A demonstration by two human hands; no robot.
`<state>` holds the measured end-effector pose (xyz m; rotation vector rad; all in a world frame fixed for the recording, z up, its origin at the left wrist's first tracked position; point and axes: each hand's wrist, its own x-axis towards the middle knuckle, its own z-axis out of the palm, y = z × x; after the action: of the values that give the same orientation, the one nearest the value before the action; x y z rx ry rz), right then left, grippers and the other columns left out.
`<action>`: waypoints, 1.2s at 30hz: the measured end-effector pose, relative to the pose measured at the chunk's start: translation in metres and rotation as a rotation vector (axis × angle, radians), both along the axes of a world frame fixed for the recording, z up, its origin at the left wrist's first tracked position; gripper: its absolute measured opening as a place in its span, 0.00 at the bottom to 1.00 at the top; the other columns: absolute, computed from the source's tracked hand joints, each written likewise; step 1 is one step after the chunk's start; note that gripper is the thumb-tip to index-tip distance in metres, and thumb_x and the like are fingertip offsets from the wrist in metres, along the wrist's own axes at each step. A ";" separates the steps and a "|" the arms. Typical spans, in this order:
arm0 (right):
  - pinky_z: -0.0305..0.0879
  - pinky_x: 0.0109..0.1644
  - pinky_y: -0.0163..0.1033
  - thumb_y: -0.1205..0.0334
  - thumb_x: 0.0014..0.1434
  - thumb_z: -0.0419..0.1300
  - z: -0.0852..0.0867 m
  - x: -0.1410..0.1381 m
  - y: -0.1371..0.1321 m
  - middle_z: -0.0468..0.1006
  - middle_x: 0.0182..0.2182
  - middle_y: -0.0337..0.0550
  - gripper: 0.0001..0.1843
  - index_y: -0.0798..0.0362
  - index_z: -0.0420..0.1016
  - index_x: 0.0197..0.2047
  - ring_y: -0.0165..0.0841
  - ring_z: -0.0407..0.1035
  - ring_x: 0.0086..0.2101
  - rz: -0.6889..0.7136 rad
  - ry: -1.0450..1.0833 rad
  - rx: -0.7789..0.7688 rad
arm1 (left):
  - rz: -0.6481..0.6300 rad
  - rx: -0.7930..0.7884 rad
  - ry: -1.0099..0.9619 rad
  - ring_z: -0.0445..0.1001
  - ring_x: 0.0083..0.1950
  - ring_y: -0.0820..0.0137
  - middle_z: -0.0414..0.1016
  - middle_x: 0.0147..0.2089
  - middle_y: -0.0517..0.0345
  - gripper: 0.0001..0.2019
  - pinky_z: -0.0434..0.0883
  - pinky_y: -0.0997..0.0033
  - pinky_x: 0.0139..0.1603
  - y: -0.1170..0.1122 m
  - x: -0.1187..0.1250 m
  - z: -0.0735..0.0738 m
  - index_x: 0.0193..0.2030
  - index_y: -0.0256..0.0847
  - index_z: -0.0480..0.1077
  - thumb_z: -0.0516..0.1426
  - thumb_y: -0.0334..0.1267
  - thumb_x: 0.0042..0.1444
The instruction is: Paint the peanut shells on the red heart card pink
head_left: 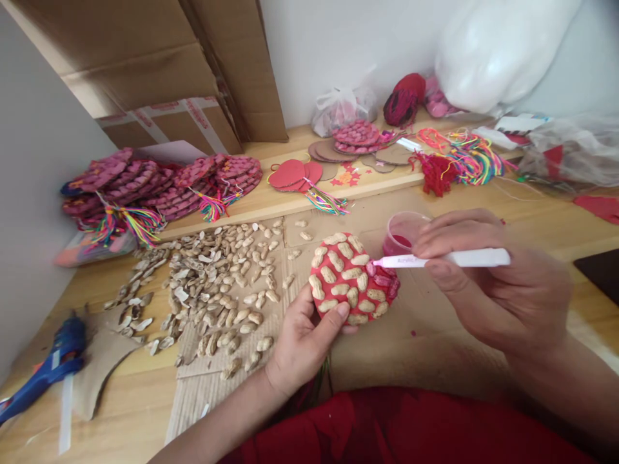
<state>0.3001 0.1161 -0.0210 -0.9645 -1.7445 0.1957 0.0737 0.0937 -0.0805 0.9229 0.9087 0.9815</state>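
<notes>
My left hand [300, 341] grips the lower edge of a round red disc [352, 278] covered with glued peanut shells, holding it tilted above the table. Most shells on it are pale; those at its right edge are painted pink-red. My right hand [488, 283] pinches a white brush or marker pen [445, 259] held level, its pink tip touching the disc's right edge. A small clear cup of red paint [403, 233] stands just behind the disc, beside my right fingers.
Loose peanut shells [217, 283] lie spread on cardboard to the left. A blue glue gun [46, 367] rests at the far left. Stacks of finished pink discs [159, 183] with coloured tassels, red paper cutouts [293, 174], coloured threads [464, 161] and plastic bags line the back.
</notes>
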 end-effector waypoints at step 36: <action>0.72 0.53 0.54 0.73 0.54 0.66 -0.009 -0.004 0.006 0.82 0.36 0.39 0.15 0.47 0.78 0.44 0.41 0.75 0.44 0.018 -0.092 0.043 | -0.004 -0.005 0.012 0.78 0.45 0.67 0.79 0.48 0.53 0.16 0.81 0.71 0.40 0.001 0.000 0.000 0.54 0.41 0.71 0.64 0.41 0.61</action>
<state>0.2962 0.1222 -0.0300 -0.9391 -1.8345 0.1269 0.0736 0.0946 -0.0806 0.9272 0.9190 0.9707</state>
